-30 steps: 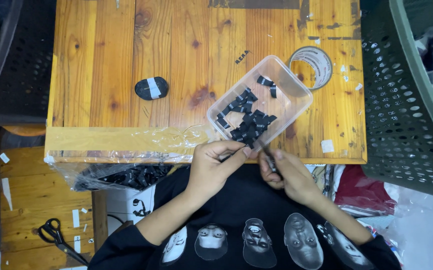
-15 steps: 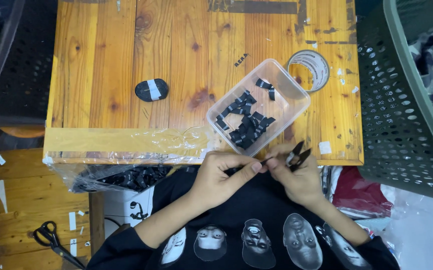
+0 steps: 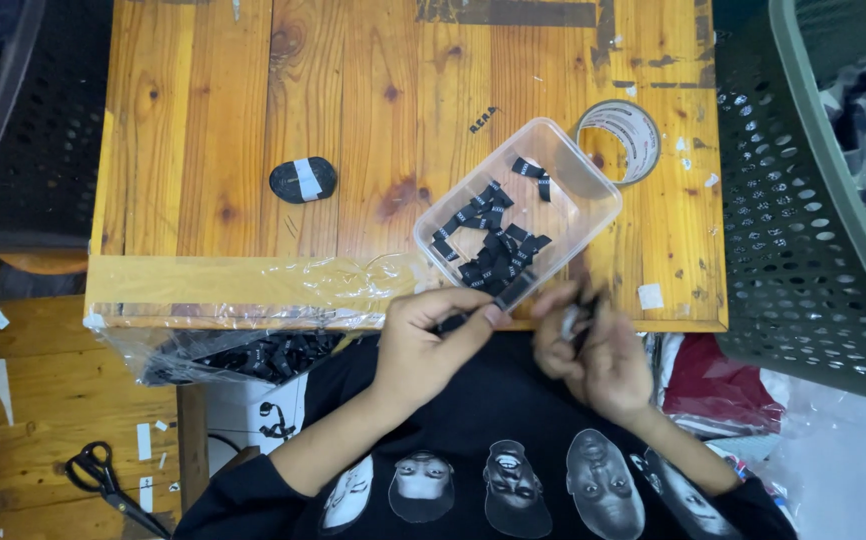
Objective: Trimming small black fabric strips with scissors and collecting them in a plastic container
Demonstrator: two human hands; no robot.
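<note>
My left hand (image 3: pixel 431 338) pinches a short black label strip (image 3: pixel 513 291) at the near edge of the wooden table (image 3: pixel 253 110). The strip's end lies against the near corner of a clear plastic tub (image 3: pixel 585 196) that holds several black label strips (image 3: pixel 488 240). My right hand (image 3: pixel 595 352) is just right of it and blurred, closed around a small dark tool (image 3: pixel 583 310) whose kind I cannot make out. Both hands are over my black printed shirt, below the table edge.
A tape roll (image 3: pixel 619 140) lies beyond the tub and a black oval object with a white band (image 3: pixel 303 180) lies mid-table. A plastic bag of black labels (image 3: pixel 243 355) hangs at the front edge. Green perforated basket (image 3: pixel 833 230) right, black crate (image 3: pixel 33 150) left, scissors (image 3: pixel 103 480) on the floor.
My left hand has drawn the black strip up to the tub's near corner. My right hand has shifted slightly up and left with its tool, and is now blurred.
</note>
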